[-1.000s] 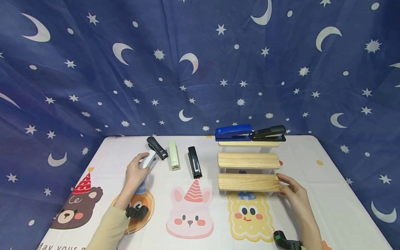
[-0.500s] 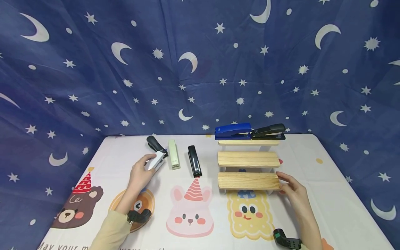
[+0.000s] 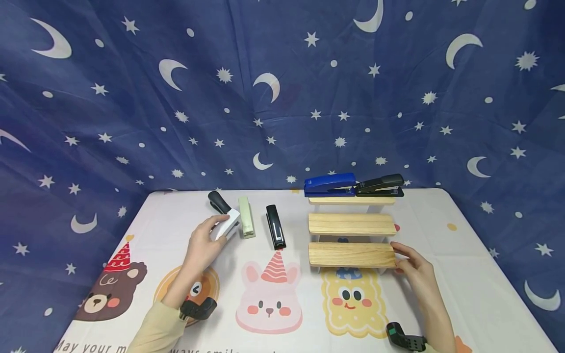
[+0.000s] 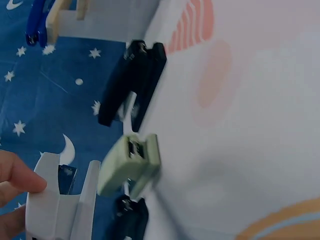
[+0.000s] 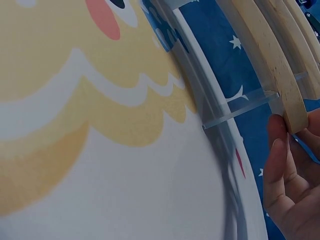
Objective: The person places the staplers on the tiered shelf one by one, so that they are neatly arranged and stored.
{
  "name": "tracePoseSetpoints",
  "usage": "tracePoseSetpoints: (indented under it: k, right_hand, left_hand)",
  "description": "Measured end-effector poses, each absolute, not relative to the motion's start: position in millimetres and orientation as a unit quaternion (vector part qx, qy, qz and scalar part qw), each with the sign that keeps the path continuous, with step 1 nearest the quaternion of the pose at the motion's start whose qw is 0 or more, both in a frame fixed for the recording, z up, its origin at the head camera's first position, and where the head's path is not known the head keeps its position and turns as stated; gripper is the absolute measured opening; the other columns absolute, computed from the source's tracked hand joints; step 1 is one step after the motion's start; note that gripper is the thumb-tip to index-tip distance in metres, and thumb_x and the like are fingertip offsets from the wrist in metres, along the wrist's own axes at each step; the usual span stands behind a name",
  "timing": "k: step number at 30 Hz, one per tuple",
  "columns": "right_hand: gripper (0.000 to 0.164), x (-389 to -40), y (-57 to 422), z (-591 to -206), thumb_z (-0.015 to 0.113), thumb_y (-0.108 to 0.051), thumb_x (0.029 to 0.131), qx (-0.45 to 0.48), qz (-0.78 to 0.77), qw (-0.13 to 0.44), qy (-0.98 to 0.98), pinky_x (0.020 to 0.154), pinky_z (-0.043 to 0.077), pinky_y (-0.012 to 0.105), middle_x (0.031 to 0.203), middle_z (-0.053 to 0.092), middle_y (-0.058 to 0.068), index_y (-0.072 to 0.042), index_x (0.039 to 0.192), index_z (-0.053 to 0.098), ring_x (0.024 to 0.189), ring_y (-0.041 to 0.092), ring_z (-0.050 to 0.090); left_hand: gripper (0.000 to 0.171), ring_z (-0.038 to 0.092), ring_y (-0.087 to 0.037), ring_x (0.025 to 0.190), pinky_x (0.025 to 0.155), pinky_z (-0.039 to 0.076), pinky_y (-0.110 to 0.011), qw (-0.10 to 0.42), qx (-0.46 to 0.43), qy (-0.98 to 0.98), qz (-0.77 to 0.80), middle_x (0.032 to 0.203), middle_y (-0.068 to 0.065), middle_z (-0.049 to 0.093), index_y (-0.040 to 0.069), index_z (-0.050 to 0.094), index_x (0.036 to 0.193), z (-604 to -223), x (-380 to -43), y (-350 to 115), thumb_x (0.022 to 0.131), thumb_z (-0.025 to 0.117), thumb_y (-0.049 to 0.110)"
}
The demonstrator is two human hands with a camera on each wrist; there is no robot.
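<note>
My left hand (image 3: 205, 246) grips a white stapler (image 3: 227, 224) between thumb and fingers, and in the left wrist view the white stapler (image 4: 60, 205) appears raised off the table. Behind it, partly covered in the head view, lies a black stapler (image 3: 218, 201) with a rounded handle. A pale green stapler (image 3: 246, 217) and another black stapler (image 3: 275, 227) lie to its right. With thumb and fingertips, my right hand (image 3: 417, 269) pinches the right end of the lowest wooden step (image 3: 351, 254) of a tiered rack; the right wrist view shows the fingers (image 5: 277, 160) at that wooden end.
On the rack's top step (image 3: 351, 201) a blue stapler (image 3: 329, 185) and a black stapler (image 3: 379, 186) stand end to end. The middle step (image 3: 351, 224) is bare wood. A cartoon-printed white cloth (image 3: 463, 274) covers the table, with a starry blue curtain (image 3: 282, 122) behind.
My left hand has carried the white stapler to the right, in front of the rounded black stapler and close to the pale green one. The right hand stays at the rack's lowest step.
</note>
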State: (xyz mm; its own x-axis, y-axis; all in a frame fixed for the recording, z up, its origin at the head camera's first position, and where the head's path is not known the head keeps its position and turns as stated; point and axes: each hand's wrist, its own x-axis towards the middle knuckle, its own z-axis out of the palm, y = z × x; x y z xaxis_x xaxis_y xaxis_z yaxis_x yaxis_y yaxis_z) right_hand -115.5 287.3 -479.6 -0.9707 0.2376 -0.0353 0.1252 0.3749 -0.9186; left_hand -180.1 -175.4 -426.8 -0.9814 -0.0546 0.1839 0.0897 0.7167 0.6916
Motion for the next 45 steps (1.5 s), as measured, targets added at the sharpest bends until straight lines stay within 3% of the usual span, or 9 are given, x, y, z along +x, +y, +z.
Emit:
tracePoseSetpoints:
  k: [10,29,33,40,45]
  right_hand:
    - [0.042,-115.9,288.1,-481.2,0.047,-0.010,0.096,-0.110,0.553,0.045,-0.825,0.073,0.050,0.018,0.108,0.051,-0.030,-0.003,0.137,0.049,0.086,-0.006,0.055]
    - [0.042,-116.5,286.3,-481.1,0.046,-0.010,0.096,-0.123,0.547,0.046,-0.827,0.074,0.050,0.018,0.114,0.051,-0.020,-0.006,0.137,0.050,0.087,-0.006,0.055]
    - [0.042,-116.5,286.5,-480.6,0.047,-0.010,0.096,-0.124,0.548,0.045,-0.826,0.074,0.050,0.018,0.113,0.050,-0.021,-0.006,0.137,0.050,0.086,-0.006,0.055]
    - [0.042,-117.0,286.9,-480.5,0.046,-0.010,0.096,-0.126,0.541,0.048,-0.830,0.074,0.050,0.018,0.120,0.052,-0.012,-0.006,0.137,0.050,0.086,-0.006,0.055]
    - [0.042,-117.0,287.1,-480.3,0.047,-0.010,0.096,-0.124,0.546,0.047,-0.828,0.074,0.050,0.018,0.114,0.051,-0.021,-0.005,0.137,0.050,0.086,-0.006,0.055]
  left_hand:
    - [0.052,0.057,-0.035,0.113,0.091,0.044,-0.051,0.120,-0.044,-0.916,-0.381,0.128,-0.016,0.062,0.016,0.063,0.124,-409.2,-176.0,-156.8,0.074,0.062,0.000]
    - [0.050,0.058,-0.026,0.113,0.098,0.042,-0.047,0.155,-0.129,-0.901,-0.383,0.121,-0.003,0.067,0.020,0.065,0.119,-385.9,-173.5,-114.4,0.073,0.064,0.001]
    - [0.048,0.058,-0.024,0.111,0.096,0.044,-0.045,0.162,-0.138,-0.900,-0.381,0.119,-0.001,0.068,0.020,0.066,0.117,-383.5,-172.9,-105.6,0.073,0.064,0.001]
    - [0.047,0.060,-0.021,0.104,0.093,0.047,-0.042,0.176,-0.166,-0.889,-0.389,0.115,0.001,0.070,0.021,0.067,0.114,-380.9,-173.3,-88.5,0.072,0.066,0.000]
    - [0.046,0.061,-0.019,0.102,0.086,0.049,-0.040,0.176,-0.185,-0.883,-0.395,0.113,0.002,0.070,0.021,0.067,0.114,-380.7,-174.5,-74.8,0.072,0.066,0.001]
